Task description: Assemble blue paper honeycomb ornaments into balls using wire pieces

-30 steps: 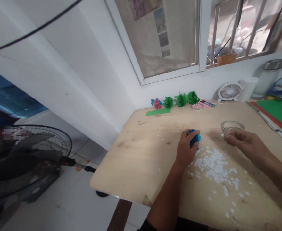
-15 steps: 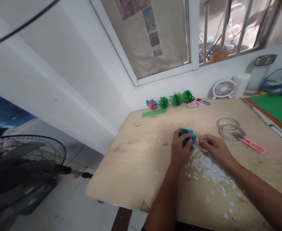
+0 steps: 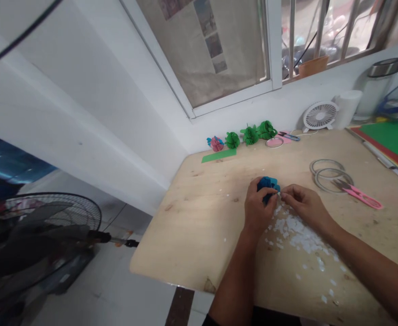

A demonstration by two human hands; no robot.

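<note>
A person's bare hands work at a wooden tabletop [image 3: 182, 226], seen from above. The left hand [image 3: 257, 201] has its fingers clamped around a dark blue folded piece [image 3: 266, 184], apparently paper, held just above the scattered scraps. The right hand [image 3: 302, 203] meets it from the right, thumb and forefinger pinched together on what looks like a tiny pale bit [image 3: 279, 194] at the piece's edge.

The work on the blue piece looks unfinished: it is in the hands, its folds partly hidden by the fingers, and how much remains cannot be told. Along the wall stand a pink-and-blue figure [image 3: 216, 144] and three green figures [image 3: 250, 135], which look complete. Many small white scraps [image 3: 297, 231] lie loose near the right hand, seemingly a supply not used up. Two metal rings [image 3: 331, 175] overlap near pink-handled snips [image 3: 363, 197], untouched; a flat green strip [image 3: 219, 155] lies in front of the figures.

No brand, label or writing can be read. The pictures behind the window [image 3: 215, 45] are too small and soft to make out any words.
</note>
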